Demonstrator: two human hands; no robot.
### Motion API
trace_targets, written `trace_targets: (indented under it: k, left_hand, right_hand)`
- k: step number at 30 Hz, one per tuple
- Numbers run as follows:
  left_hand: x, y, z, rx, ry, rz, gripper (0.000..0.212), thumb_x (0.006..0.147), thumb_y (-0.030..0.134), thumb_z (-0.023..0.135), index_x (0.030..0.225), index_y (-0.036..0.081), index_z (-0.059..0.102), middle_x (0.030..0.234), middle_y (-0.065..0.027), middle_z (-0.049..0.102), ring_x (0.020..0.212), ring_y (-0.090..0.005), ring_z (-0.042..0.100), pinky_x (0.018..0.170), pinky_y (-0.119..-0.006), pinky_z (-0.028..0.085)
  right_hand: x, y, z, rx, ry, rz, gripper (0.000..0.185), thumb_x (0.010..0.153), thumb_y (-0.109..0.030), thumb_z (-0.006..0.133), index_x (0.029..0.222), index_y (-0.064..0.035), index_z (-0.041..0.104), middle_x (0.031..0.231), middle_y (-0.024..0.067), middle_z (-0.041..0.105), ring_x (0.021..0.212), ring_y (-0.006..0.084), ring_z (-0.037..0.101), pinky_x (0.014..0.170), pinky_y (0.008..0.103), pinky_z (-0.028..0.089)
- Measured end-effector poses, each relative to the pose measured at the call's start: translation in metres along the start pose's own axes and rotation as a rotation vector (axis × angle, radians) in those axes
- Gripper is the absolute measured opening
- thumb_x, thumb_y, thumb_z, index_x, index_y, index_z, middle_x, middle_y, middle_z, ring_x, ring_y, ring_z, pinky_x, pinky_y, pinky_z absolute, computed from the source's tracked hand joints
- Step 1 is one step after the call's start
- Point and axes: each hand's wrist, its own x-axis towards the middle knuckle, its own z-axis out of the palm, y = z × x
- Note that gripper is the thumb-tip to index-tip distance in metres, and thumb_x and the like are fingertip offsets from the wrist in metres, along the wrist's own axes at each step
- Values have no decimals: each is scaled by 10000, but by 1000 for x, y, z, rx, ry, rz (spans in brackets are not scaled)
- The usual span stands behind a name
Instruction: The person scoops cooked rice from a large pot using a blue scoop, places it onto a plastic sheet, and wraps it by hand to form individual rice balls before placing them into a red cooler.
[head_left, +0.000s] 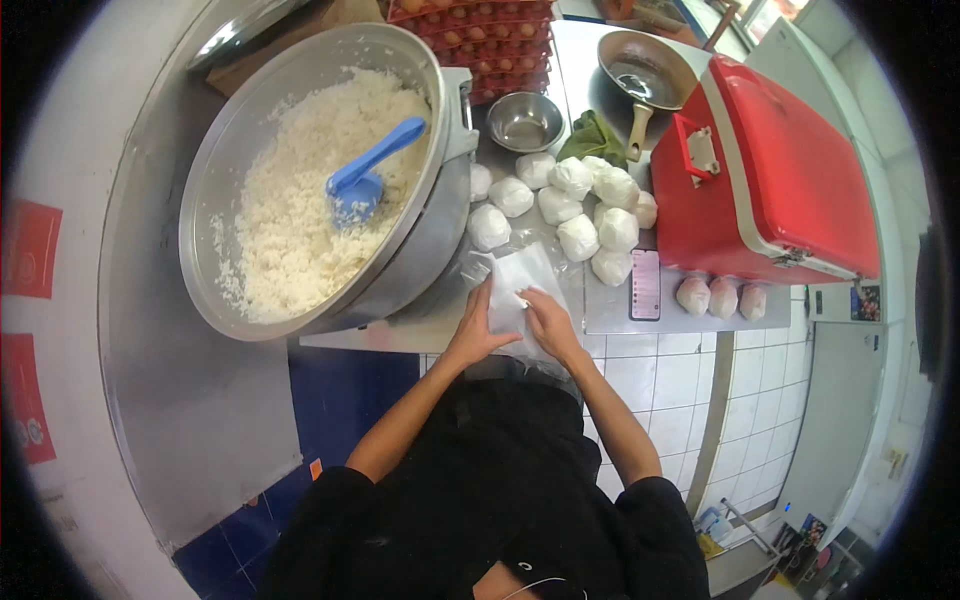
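Observation:
White sheets (536, 262), paper or thin plastic, lie at the metal table's front edge, with clear plastic around them. On their left side rests my left hand (480, 322), thumb spread from the fingers. My right hand (547, 319) is on their right side, its fingertips bent at a small white bit or a lifted corner; whether it pinches this is unclear. Just beyond are several white-wrapped round bundles (577, 238), some piled on others. To the left, a large metal pot (202, 247) holds cooked rice (300, 217) with a blue scoop (379, 157) lying on it.
Behind stand a steel bowl (517, 144), green leaves (592, 140), a frying pan (649, 71) and stacked red egg trays (487, 45). At right are a red cooler box (802, 172), a phone (645, 285) and several pinkish wrapped bundles (722, 298) near the edge.

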Motion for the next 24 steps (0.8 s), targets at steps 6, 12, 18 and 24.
trace_targets:
  k: [6,12,18,24]
  left_hand:
    - [20,-10,21,-312,-147,-190,481,913,172,751,1345,19,608,1205,-122,703,1117,-211,665,965,-352,509]
    - [40,-3,34,-543,-34,-434,302,967,136,629,1239,10,669,1088,-43,727,1008,-156,697,839,-331,553]
    - [29,-44,31,-1215,-566,-738,447,1004,267,640,1385,47,559,1220,-89,680,1095,-249,690,914,-413,564]
    - [26,-19,-12,-312,-284,-611,770,930,324,744,1530,40,353,1416,-203,530,1099,-301,672,955,-434,537]
  right_hand:
    - [4,-47,-17,402,153,381,271,1001,-72,527,1229,15,643,833,127,644,816,163,627,753,318,491]
    - [-21,-62,-46,41,381,121,815,803,-134,826,1509,-70,425,1529,219,391,1383,456,426,1158,489,371]
    - [-26,-27,-11,363,152,153,552,867,-175,774,1365,-46,574,1508,301,433,1351,483,478,1106,499,414]
    - [-26,18,-11,-106,499,350,350,882,-138,734,1186,0,630,1465,278,467,1340,441,480,1081,471,425]
